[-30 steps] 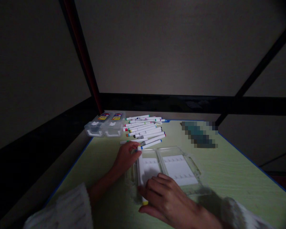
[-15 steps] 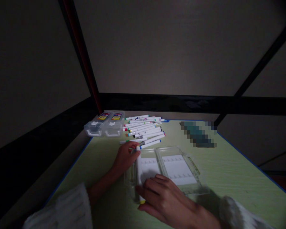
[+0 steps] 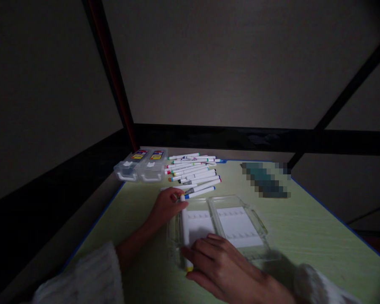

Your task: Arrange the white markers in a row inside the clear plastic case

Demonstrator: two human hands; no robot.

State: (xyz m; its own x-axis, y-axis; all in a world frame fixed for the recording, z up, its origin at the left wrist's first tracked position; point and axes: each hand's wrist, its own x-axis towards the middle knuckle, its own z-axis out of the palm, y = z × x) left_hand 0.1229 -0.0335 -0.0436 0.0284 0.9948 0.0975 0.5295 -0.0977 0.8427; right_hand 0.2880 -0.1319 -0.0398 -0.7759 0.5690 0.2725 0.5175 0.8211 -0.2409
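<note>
A white marker (image 3: 185, 228) with yellow ends lies lengthwise along the left side of an open clear plastic case (image 3: 240, 199). My left hand (image 3: 168, 207) pinches its far end between thumb and fingers. Over the near end, my right hand (image 3: 217, 264) has its fingers closed around the marker, close to the yellow cap. White slotted inserts (image 3: 239, 226) line both halves of the case, and my right hand hides part of the left one. Just beyond the case, a loose pile of white markers (image 3: 198, 173) with variously coloured caps lies on the table.
Two closed clear cases (image 3: 152, 169) with handles and colourful labels stand at the back left. A pixelated dark flat object (image 3: 266, 180) lies at the right. The pale green table (image 3: 313, 228) has blue edging, with a wall behind.
The whole scene has shifted slightly rightward with the camera. Both hands keep their hold on the marker, which stays at the case's left side.
</note>
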